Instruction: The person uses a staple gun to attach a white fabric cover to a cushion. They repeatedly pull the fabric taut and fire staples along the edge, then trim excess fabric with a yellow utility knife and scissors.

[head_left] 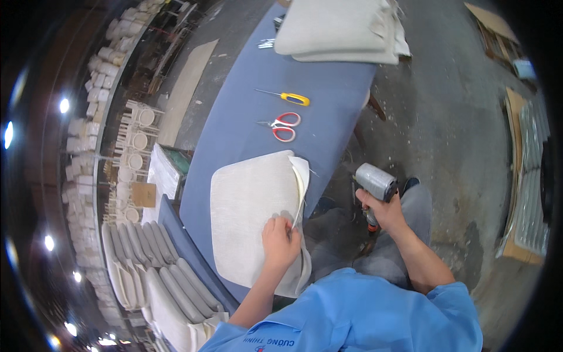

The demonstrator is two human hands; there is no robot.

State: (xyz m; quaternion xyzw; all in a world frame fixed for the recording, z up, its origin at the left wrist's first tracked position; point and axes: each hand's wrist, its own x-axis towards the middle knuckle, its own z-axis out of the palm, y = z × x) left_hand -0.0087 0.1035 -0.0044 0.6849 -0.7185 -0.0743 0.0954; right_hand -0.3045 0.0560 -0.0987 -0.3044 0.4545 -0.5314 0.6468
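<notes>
Cushion (249, 211): laid flat on the blue table (234, 126), just below the middle of the frame; covered in pale grey cloth, with a loose white edge (301, 176) folded up along its right side.
Left hand (280, 245): rested on the right part of the cushion, fingers bent at the loose edge; whether cloth is pinched between them cannot be told.
Right hand (384, 212): wrapped round the handle of a power tool (376, 180), which is held off the table, right of the middle of the frame, above the person's lap.
Power tool: fitted with a grey, rounded body and a black end; its body is pointed toward the upper left.
Scissors (285, 127): laid on the table above the cushion, with red and white handles.
Yellow-handled tool (294, 98): laid just above the scissors, its thin shaft turned to the left.
Cushion stack (337, 29): piled on the table at the top of the frame.
Other cushions (176, 293): lined up in rows at the lower left.
Chairs (138, 141): ranged at the left of the frame, near a cardboard box (143, 194).
</notes>
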